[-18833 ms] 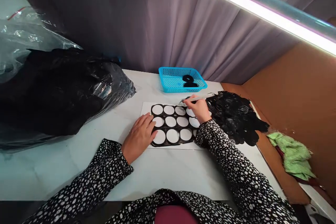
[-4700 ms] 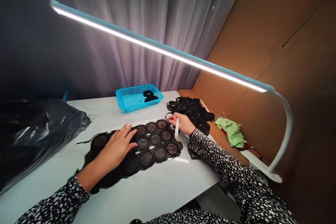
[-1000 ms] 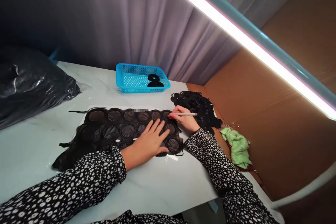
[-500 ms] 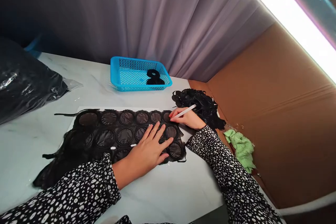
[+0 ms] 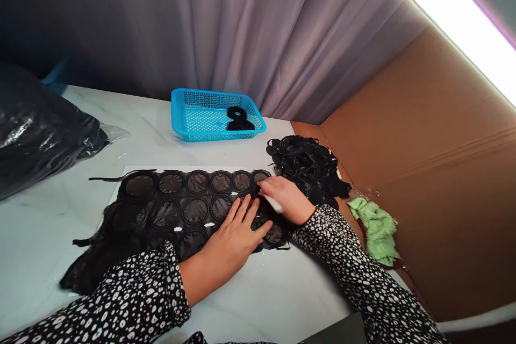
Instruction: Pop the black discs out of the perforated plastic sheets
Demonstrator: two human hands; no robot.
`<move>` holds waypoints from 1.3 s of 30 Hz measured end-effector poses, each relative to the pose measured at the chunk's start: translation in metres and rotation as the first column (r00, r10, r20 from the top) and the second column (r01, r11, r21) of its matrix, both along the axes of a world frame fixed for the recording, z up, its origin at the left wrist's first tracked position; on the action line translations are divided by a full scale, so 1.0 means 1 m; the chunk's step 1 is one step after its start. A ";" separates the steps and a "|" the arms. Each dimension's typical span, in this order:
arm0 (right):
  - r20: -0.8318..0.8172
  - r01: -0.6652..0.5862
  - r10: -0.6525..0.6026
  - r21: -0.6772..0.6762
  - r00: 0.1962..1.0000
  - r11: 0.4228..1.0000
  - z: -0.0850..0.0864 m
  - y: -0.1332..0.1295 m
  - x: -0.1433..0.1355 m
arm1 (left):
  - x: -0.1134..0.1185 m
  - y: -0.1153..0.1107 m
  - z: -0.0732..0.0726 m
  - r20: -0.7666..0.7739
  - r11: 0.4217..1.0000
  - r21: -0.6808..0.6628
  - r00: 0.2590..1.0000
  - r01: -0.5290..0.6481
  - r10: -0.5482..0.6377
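Note:
A black sheet [image 5: 195,210] with rows of ringed circles lies flat on the table. My left hand [image 5: 237,231] presses on its right part with fingers spread. At the sheet's upper right corner, my right hand [image 5: 287,199] is closed around a slim white pen-like tool [image 5: 274,204]. The tool's tip is hidden under the fingers, so I cannot see what it touches. Just beyond my right hand is a tangled heap of thin black scraps [image 5: 304,164].
A blue plastic basket [image 5: 217,137] at the back holds some black rings [image 5: 237,113]. A stuffed black bag [image 5: 36,129] sits at the left. On the right are a green cloth [image 5: 374,231] and a cardboard wall [image 5: 427,145]. A grey curtain [image 5: 226,21] hangs behind.
My right hand has turned and come slightly down and towards me, and the white tool now points down instead of up to the right. My left hand stays on the sheet.

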State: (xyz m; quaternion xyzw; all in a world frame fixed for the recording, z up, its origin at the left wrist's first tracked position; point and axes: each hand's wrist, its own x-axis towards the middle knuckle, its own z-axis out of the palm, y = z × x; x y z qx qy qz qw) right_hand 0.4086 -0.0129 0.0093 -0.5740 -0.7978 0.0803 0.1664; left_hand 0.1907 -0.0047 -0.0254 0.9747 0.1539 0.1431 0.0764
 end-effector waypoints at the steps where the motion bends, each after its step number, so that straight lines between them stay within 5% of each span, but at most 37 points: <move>1: 0.092 -0.019 0.015 0.045 0.996 0.999 -0.003 -0.002 0.001 | 0.000 -0.001 -0.001 -0.003 1.000 0.000 1.000 0.001 -0.001; 4: 0.145 0.181 -0.224 0.259 0.964 0.949 -0.005 0.003 0.024 | 0.000 -0.001 0.001 -0.018 1.000 -0.020 1.000 0.022 -0.023; 7: -0.034 0.504 -0.553 0.461 0.832 0.730 0.005 0.010 0.055 | -0.001 0.001 0.006 -0.012 0.999 -0.027 0.999 0.040 -0.040; 9: -0.149 0.568 -0.573 0.466 0.806 0.678 0.015 0.005 0.060 | -0.003 0.001 0.009 -0.013 0.999 -0.014 0.999 0.033 -0.034; 13: -0.399 0.390 -0.319 0.110 0.860 0.914 0.022 -0.024 0.026 | -0.011 -0.006 0.015 -0.034 1.000 0.011 0.999 -0.018 0.019; 15: -0.495 0.262 -0.264 -0.074 0.828 0.962 0.016 -0.039 0.004 | -0.014 -0.009 0.016 -0.040 0.999 0.015 0.998 -0.040 0.041; 23: -0.613 0.161 -0.319 -0.299 0.723 0.941 0.001 -0.050 -0.007 | -0.018 -0.010 0.015 -0.093 0.999 -0.008 0.995 -0.036 0.035; 33: -0.618 0.131 -0.299 -0.303 0.727 0.944 0.003 -0.048 -0.003 | -0.018 -0.010 0.020 -0.117 0.999 -0.013 0.993 -0.032 0.030; 39: -0.550 0.129 -0.246 -0.243 0.798 0.961 0.004 -0.050 -0.009 | -0.018 -0.011 0.018 -0.098 0.999 0.010 0.995 -0.031 0.032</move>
